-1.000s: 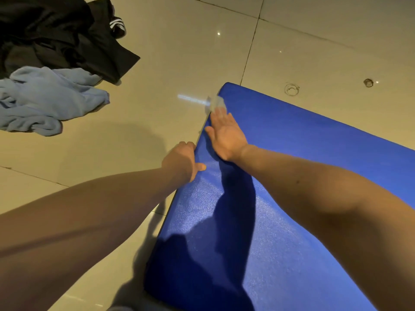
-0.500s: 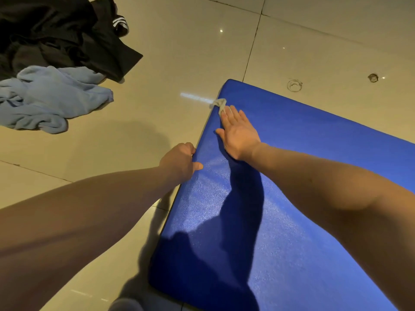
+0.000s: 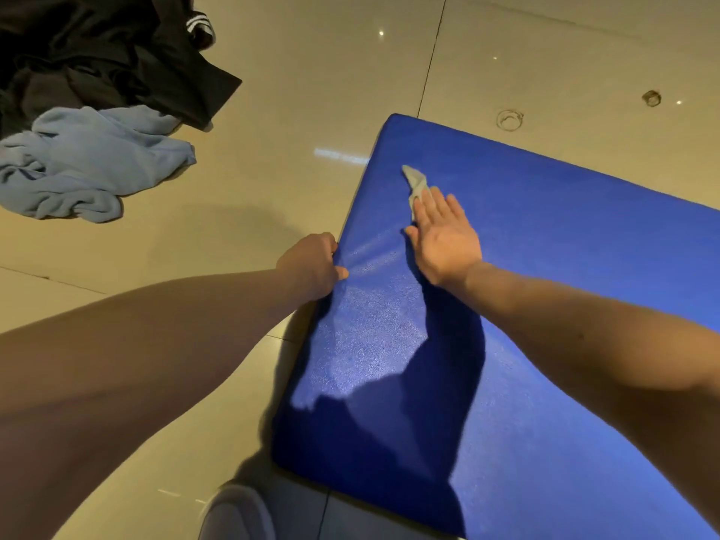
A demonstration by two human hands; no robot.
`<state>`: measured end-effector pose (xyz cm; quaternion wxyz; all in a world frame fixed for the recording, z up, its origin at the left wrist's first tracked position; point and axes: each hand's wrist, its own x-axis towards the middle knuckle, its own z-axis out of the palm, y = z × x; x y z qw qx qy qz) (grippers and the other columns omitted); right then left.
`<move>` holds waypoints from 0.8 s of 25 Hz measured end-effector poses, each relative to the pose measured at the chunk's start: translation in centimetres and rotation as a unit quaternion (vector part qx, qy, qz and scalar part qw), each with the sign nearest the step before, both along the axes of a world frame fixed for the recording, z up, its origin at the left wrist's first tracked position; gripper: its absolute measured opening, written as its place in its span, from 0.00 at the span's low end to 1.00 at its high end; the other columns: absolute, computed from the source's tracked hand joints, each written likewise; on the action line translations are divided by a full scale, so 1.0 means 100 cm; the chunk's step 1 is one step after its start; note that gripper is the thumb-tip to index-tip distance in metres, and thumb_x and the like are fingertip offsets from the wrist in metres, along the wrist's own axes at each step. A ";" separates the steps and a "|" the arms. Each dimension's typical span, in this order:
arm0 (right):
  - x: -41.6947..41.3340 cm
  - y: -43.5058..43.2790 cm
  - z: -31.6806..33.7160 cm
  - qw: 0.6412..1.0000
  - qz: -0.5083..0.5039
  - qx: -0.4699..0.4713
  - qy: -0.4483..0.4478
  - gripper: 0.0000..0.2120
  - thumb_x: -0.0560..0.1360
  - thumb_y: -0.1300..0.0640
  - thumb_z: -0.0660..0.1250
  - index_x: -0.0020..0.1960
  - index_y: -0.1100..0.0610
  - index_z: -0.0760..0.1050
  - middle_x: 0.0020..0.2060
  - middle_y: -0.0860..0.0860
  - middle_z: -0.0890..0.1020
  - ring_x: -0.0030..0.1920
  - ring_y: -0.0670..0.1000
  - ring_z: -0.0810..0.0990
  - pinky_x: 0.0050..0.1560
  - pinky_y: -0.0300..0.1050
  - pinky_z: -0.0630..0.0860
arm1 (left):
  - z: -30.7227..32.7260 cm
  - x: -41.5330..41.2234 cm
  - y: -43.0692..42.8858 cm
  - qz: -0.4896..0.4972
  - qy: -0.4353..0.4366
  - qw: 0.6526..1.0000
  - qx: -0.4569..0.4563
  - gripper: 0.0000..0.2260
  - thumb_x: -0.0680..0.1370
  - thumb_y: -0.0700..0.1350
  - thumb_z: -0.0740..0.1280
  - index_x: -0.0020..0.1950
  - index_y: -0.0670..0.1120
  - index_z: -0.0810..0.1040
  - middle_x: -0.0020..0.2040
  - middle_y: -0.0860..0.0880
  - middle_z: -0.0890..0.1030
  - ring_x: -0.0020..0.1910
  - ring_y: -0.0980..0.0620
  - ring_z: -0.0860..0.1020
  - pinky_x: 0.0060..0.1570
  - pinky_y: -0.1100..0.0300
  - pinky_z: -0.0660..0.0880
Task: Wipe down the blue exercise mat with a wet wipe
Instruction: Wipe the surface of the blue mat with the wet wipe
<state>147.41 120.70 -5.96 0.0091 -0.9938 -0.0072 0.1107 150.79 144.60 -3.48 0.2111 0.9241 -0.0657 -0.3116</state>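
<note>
Crumpled wet wipe (image 3: 416,183) on the blue exercise mat (image 3: 545,305), near its far left corner; shifted rightward off the left edge since half a second ago, along with the right hand (image 3: 444,237). Mat flat on the tiled floor (image 3: 311,91). Well to the left, a light blue garment (image 3: 89,165) against a black clothes heap (image 3: 109,60). Right hand flat, fingers straight, fingertips pressing the wipe's near end. Left hand (image 3: 311,267) curled over the mat's left edge, gripping it, thumb on top.
</note>
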 end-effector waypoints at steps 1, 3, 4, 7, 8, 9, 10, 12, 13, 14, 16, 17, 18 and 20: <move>0.009 -0.018 0.002 0.998 -0.048 -0.018 0.025 0.30 0.84 0.47 0.41 0.80 0.63 0.48 0.80 0.59 0.50 0.80 0.58 0.47 0.79 0.55 0.44 | 0.001 -0.001 -0.001 0.002 -0.002 1.000 0.000 0.14 0.77 0.47 0.73 0.59 0.46 0.74 0.53 0.48 0.78 0.51 0.45 0.77 0.53 0.54 0.73; 0.015 -0.036 0.005 0.991 -0.111 -0.017 0.072 0.31 0.84 0.46 0.41 0.80 0.64 0.46 0.80 0.59 0.47 0.80 0.58 0.43 0.79 0.54 0.42 | 0.001 -0.003 -0.001 0.004 -0.005 1.000 0.002 0.14 0.77 0.47 0.72 0.60 0.46 0.74 0.54 0.48 0.78 0.51 0.46 0.77 0.51 0.54 0.73; 0.012 -0.032 0.004 0.990 -0.124 -0.007 0.071 0.31 0.85 0.46 0.41 0.80 0.64 0.45 0.80 0.60 0.46 0.80 0.58 0.43 0.79 0.55 0.42 | 0.002 -0.004 -0.001 0.002 -0.007 1.000 0.006 0.14 0.77 0.47 0.72 0.60 0.46 0.75 0.54 0.48 0.79 0.51 0.45 0.77 0.51 0.54 0.73; -0.008 0.005 0.000 0.992 -0.109 0.039 0.044 0.31 0.84 0.47 0.41 0.80 0.66 0.48 0.80 0.62 0.48 0.80 0.61 0.44 0.79 0.57 0.45 | 0.000 -0.004 -0.001 -0.005 -0.012 1.000 0.020 0.14 0.78 0.48 0.71 0.61 0.46 0.75 0.55 0.48 0.79 0.53 0.45 0.78 0.54 0.51 0.75; -0.021 0.017 -0.001 0.995 -0.081 0.053 0.035 0.31 0.84 0.47 0.40 0.79 0.66 0.50 0.79 0.63 0.49 0.80 0.61 0.45 0.79 0.59 0.47 | -0.001 -0.003 -0.001 -0.009 -0.015 0.999 0.027 0.15 0.78 0.48 0.71 0.62 0.45 0.75 0.56 0.48 0.79 0.53 0.45 0.78 0.54 0.51 0.75; -0.036 0.028 -0.001 0.997 -0.045 0.062 0.027 0.32 0.83 0.46 0.39 0.79 0.67 0.52 0.79 0.64 0.50 0.80 0.62 0.45 0.78 0.60 0.49 | -0.002 -0.003 -0.002 -0.017 -0.018 0.999 0.036 0.15 0.78 0.48 0.71 0.62 0.45 0.75 0.57 0.47 0.79 0.53 0.44 0.78 0.54 0.51 0.75; -0.051 0.037 0.000 0.997 -0.007 0.071 0.020 0.33 0.83 0.46 0.40 0.79 0.67 0.54 0.79 0.64 0.51 0.80 0.62 0.46 0.78 0.60 0.51 | -0.002 -0.002 -0.003 -0.027 -0.021 0.998 0.046 0.16 0.79 0.49 0.71 0.63 0.44 0.74 0.58 0.46 0.79 0.54 0.44 0.77 0.54 0.51 0.75; -0.079 0.051 0.001 0.993 0.064 0.102 0.014 0.31 0.84 0.47 0.44 0.79 0.66 0.55 0.79 0.62 0.52 0.80 0.60 0.47 0.78 0.59 0.53 | -0.002 -0.002 -0.005 -0.040 -0.023 0.997 0.063 0.19 0.79 0.49 0.71 0.66 0.43 0.72 0.60 0.45 0.79 0.57 0.43 0.77 0.56 0.52 0.74; -0.091 0.055 -0.001 0.989 0.094 0.113 0.020 0.30 0.84 0.48 0.46 0.79 0.65 0.54 0.80 0.61 0.52 0.80 0.59 0.47 0.78 0.58 0.52 | -0.002 -0.001 -0.006 -0.043 -0.022 0.996 0.069 0.19 0.79 0.49 0.71 0.67 0.43 0.72 0.60 0.45 0.78 0.58 0.43 0.77 0.57 0.52 0.74; -0.100 0.056 0.000 0.985 0.121 0.119 0.026 0.29 0.85 0.48 0.47 0.80 0.64 0.52 0.80 0.59 0.51 0.80 0.57 0.46 0.79 0.56 0.50 | -0.001 -0.001 -0.007 -0.044 -0.020 0.996 0.073 0.20 0.79 0.49 0.71 0.67 0.43 0.71 0.61 0.44 0.78 0.58 0.43 0.77 0.57 0.52 0.73; -0.099 0.047 0.002 0.979 0.155 0.131 0.032 0.29 0.85 0.48 0.49 0.81 0.61 0.48 0.81 0.56 0.49 0.81 0.53 0.44 0.80 0.53 0.44 | 0.000 0.000 -0.008 -0.045 -0.015 0.996 0.076 0.21 0.79 0.50 0.71 0.68 0.43 0.71 0.62 0.44 0.77 0.59 0.43 0.76 0.57 0.52 0.73; -0.091 0.040 0.004 0.979 0.147 0.138 0.033 0.30 0.85 0.48 0.50 0.81 0.59 0.45 0.81 0.53 0.48 0.81 0.52 0.45 0.80 0.52 0.43 | 0.000 0.000 -0.007 -0.045 -0.012 0.996 0.075 0.20 0.79 0.49 0.71 0.67 0.43 0.71 0.62 0.44 0.77 0.59 0.43 0.76 0.57 0.52 0.73; -0.080 0.033 0.005 0.982 0.122 0.141 0.029 0.31 0.84 0.49 0.51 0.82 0.56 0.42 0.81 0.51 0.47 0.81 0.52 0.46 0.80 0.53 0.44 | 0.001 0.000 -0.007 -0.043 -0.011 0.996 0.073 0.20 0.79 0.49 0.71 0.67 0.43 0.71 0.62 0.44 0.77 0.59 0.43 0.76 0.57 0.51 0.73; -0.050 0.012 0.003 0.991 0.039 0.124 0.012 0.32 0.84 0.49 0.51 0.81 0.55 0.39 0.81 0.52 0.47 0.80 0.56 0.49 0.79 0.57 0.47 | 0.000 -0.002 -0.005 -0.038 -0.015 0.997 0.065 0.19 0.80 0.49 0.70 0.67 0.43 0.71 0.60 0.45 0.77 0.57 0.43 0.76 0.56 0.51 0.73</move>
